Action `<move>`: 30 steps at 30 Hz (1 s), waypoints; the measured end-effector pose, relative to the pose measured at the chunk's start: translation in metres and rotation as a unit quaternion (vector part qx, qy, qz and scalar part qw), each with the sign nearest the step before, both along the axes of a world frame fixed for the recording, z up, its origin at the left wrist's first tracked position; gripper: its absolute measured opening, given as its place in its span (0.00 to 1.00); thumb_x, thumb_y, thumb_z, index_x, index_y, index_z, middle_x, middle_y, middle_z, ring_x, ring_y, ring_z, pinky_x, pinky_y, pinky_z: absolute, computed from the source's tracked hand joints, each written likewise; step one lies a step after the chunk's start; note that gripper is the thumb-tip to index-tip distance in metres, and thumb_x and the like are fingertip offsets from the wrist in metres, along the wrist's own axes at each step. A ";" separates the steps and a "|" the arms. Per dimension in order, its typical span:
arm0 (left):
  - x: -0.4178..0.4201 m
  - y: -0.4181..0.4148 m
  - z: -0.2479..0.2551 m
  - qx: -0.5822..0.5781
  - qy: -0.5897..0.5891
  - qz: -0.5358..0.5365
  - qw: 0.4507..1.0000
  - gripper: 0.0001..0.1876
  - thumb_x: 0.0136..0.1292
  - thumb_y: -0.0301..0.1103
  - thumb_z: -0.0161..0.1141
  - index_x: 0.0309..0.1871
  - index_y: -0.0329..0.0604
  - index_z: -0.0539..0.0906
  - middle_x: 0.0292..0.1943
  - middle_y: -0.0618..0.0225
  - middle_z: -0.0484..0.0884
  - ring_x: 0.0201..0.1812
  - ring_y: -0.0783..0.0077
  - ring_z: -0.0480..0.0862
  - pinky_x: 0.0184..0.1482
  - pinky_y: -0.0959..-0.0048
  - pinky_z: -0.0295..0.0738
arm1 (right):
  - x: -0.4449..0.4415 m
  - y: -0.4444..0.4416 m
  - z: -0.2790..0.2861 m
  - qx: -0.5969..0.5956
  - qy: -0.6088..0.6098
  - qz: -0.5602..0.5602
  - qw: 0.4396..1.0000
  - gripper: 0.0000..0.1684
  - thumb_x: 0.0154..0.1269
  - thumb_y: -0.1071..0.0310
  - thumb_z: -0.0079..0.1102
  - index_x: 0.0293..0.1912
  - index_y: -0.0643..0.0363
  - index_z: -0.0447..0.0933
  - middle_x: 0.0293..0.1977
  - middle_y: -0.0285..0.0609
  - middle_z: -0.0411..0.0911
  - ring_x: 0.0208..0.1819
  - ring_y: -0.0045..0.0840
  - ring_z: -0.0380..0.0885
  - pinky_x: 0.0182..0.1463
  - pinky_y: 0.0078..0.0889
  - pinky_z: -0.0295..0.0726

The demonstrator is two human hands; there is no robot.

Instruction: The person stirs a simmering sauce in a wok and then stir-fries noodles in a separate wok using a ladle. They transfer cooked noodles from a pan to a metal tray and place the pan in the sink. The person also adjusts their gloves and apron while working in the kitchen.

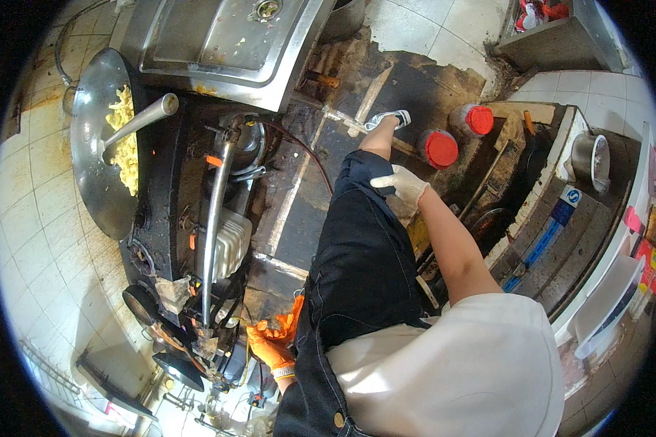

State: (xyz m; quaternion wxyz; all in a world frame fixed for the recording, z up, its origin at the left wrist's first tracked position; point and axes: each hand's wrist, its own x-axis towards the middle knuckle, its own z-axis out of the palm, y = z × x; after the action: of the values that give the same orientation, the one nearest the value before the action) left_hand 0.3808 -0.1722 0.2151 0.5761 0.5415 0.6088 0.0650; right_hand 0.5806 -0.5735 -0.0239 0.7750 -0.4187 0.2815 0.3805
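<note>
My left hand [273, 347], in an orange glove, is low at the left beside my dark trousers [361, 257]. Its fingers are bent, and a strip of orange material [294, 317] lies against them; whether they hold it is unclear. A thin yellow cord [245, 371] hangs close to that hand. In a whitish knit glove, my right hand [407, 184] is at the knee, its fingers on a fold of the trouser leg [369, 169]. Below the knee, my bare leg ends in a black-and-white shoe [388, 119] on the dark floor mat [410, 90].
At the left a wok [95, 164] holds yellow food and a metal ladle [142, 123], beside a steel pipe [218, 218]. A steel sink counter [213, 43] stands beyond. Two red-lidded jars [440, 148] [476, 120] and a metal pot [585, 158] are on the right.
</note>
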 end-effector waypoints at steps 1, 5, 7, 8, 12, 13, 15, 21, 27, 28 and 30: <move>0.002 -0.004 0.001 -0.006 0.000 0.012 1.000 0.20 0.72 0.54 0.56 0.36 0.46 0.81 0.27 0.73 0.79 0.27 0.70 0.78 0.31 0.68 0.76 | 0.005 0.002 0.005 -0.038 0.016 0.001 0.999 0.22 0.59 0.66 0.72 0.51 0.67 0.80 0.43 0.38 0.83 0.42 0.22 0.81 0.49 0.27 0.78; -0.003 -0.003 -0.002 -0.013 -0.001 0.015 1.000 0.20 0.71 0.55 0.57 0.36 0.48 0.81 0.27 0.73 0.79 0.28 0.69 0.78 0.32 0.65 0.77 | 0.011 0.006 -0.008 -0.177 0.033 0.040 0.983 0.35 0.60 0.44 0.71 0.47 0.71 0.81 0.38 0.39 0.83 0.38 0.20 0.80 0.43 0.26 0.78; -0.006 0.003 -0.005 -0.020 0.000 0.019 1.000 0.19 0.71 0.55 0.57 0.36 0.48 0.80 0.27 0.73 0.79 0.28 0.69 0.78 0.33 0.65 0.78 | 0.013 0.008 -0.017 -0.207 0.054 0.073 0.974 0.40 0.62 0.39 0.67 0.48 0.73 0.81 0.38 0.40 0.83 0.38 0.20 0.80 0.43 0.27 0.77; -0.008 0.004 -0.006 -0.021 0.002 0.023 1.000 0.19 0.71 0.55 0.57 0.36 0.48 0.80 0.27 0.73 0.79 0.28 0.69 0.78 0.33 0.64 0.78 | 0.009 0.009 -0.026 -0.244 0.013 0.107 0.964 0.48 0.66 0.31 0.56 0.55 0.76 0.77 0.45 0.46 0.83 0.45 0.26 0.81 0.51 0.29 0.77; -0.015 0.009 -0.008 -0.037 -0.009 0.025 0.999 0.20 0.71 0.55 0.57 0.35 0.48 0.80 0.26 0.74 0.77 0.27 0.69 0.78 0.33 0.64 0.78 | 0.004 0.009 -0.038 -0.250 0.015 0.080 0.965 0.52 0.69 0.30 0.47 0.62 0.77 0.70 0.56 0.53 0.78 0.58 0.33 0.77 0.62 0.30 0.71; -0.016 0.011 -0.009 -0.043 -0.016 0.019 0.999 0.20 0.71 0.55 0.57 0.35 0.48 0.80 0.26 0.75 0.77 0.27 0.69 0.78 0.33 0.64 0.78 | 0.003 0.009 -0.041 -0.250 0.017 0.080 0.965 0.52 0.70 0.30 0.45 0.64 0.77 0.69 0.58 0.54 0.77 0.61 0.34 0.75 0.64 0.31 0.70; -0.015 0.013 -0.009 -0.033 -0.005 0.021 0.999 0.20 0.71 0.55 0.57 0.35 0.47 0.80 0.26 0.75 0.77 0.26 0.69 0.78 0.32 0.64 0.78 | -0.002 0.008 -0.057 -0.233 0.019 0.061 0.970 0.52 0.71 0.31 0.46 0.65 0.76 0.68 0.59 0.54 0.76 0.62 0.35 0.75 0.64 0.31 0.70; -0.011 0.009 -0.014 -0.026 0.017 0.048 0.998 0.23 0.70 0.58 0.57 0.38 0.45 0.77 0.23 0.70 0.72 0.24 0.70 0.71 0.29 0.66 0.70 | 0.019 0.013 0.009 -0.149 0.030 0.075 0.986 0.40 0.64 0.44 0.66 0.58 0.73 0.76 0.50 0.45 0.81 0.49 0.29 0.80 0.56 0.33 0.75; -0.015 0.017 -0.017 -0.038 -0.016 0.016 0.999 0.20 0.73 0.55 0.54 0.37 0.47 0.78 0.27 0.76 0.71 0.28 0.72 0.73 0.33 0.66 0.73 | 0.021 0.007 -0.011 -0.238 -0.037 0.135 0.961 0.30 0.43 0.69 0.71 0.49 0.70 0.81 0.43 0.45 0.84 0.44 0.31 0.80 0.52 0.33 0.77; -0.015 0.017 -0.018 -0.037 -0.023 0.003 0.999 0.20 0.73 0.55 0.54 0.37 0.47 0.79 0.27 0.77 0.70 0.28 0.73 0.72 0.33 0.67 0.73 | 0.022 0.007 -0.020 -0.301 -0.024 0.103 0.948 0.30 0.42 0.70 0.69 0.50 0.69 0.81 0.44 0.49 0.84 0.45 0.35 0.81 0.52 0.34 0.77; 0.009 -0.001 -0.010 0.000 -0.029 -0.011 1.000 0.19 0.73 0.53 0.54 0.37 0.46 0.79 0.25 0.78 0.69 0.26 0.74 0.71 0.32 0.70 0.72 | 0.025 -0.005 -0.038 -0.489 -0.057 0.095 0.865 0.30 0.45 0.66 0.67 0.52 0.63 0.81 0.46 0.58 0.83 0.49 0.45 0.82 0.55 0.39 0.77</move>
State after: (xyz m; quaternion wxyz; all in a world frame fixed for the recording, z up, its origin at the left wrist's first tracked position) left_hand 0.3899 -0.1730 0.2054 0.5947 0.5460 0.5854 0.0742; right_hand 0.6052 -0.5784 -0.0619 0.4455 -0.7897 0.3457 0.2418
